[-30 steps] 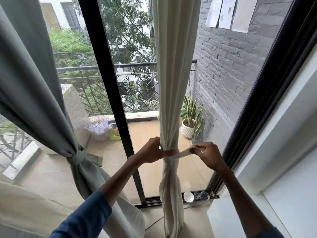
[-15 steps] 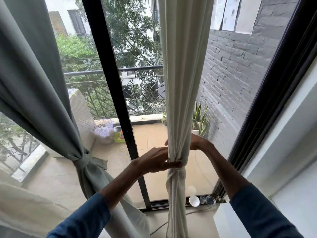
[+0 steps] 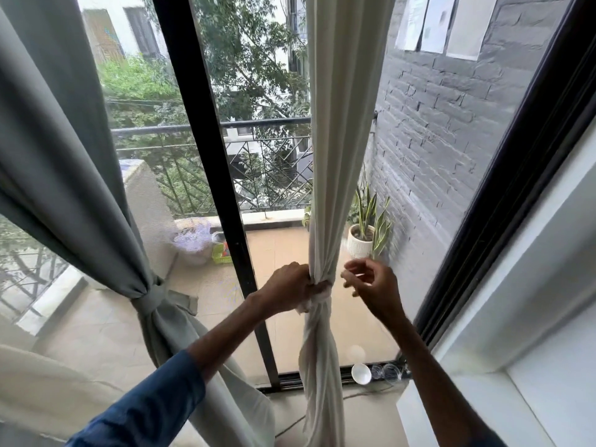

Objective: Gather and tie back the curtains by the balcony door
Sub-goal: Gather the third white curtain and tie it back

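While the left hand (image 3: 290, 290) clamps the cream curtain (image 3: 338, 156) at its gathered waist, fingers curled round the bunched cloth and the wrap of fabric (image 3: 322, 296) there, the right hand (image 3: 374, 285) hangs just beside the curtain on the other side, apart from it. Its fingers are curled and smeared by blur. A pale streak lies among them, and I cannot tell whether that is a tie end pinched there or nothing at all.

The wrap looks unfinished to me, held mainly by the left grip. If that grip eases before a knot is drawn tight, the wrap would likely slacken and the folds fan out again. Below the grip the cloth is twisted like a rope, and that twist could unwind. A swinging tail might also knock the white bowl (image 3: 360, 373) sitting on the floor near the hem.

Both forearms reach forward from blue sleeves. The left wrist turns inward with the back of the hand showing, and the right wrist is cocked with the palm facing the curtain.

The cream curtain hangs right of the black door post (image 3: 213, 188), against the glass. Further left, the grey curtain (image 3: 80, 188) is already cinched by its own band (image 3: 150, 295). A potted plant (image 3: 364, 233) stands outside on the balcony.
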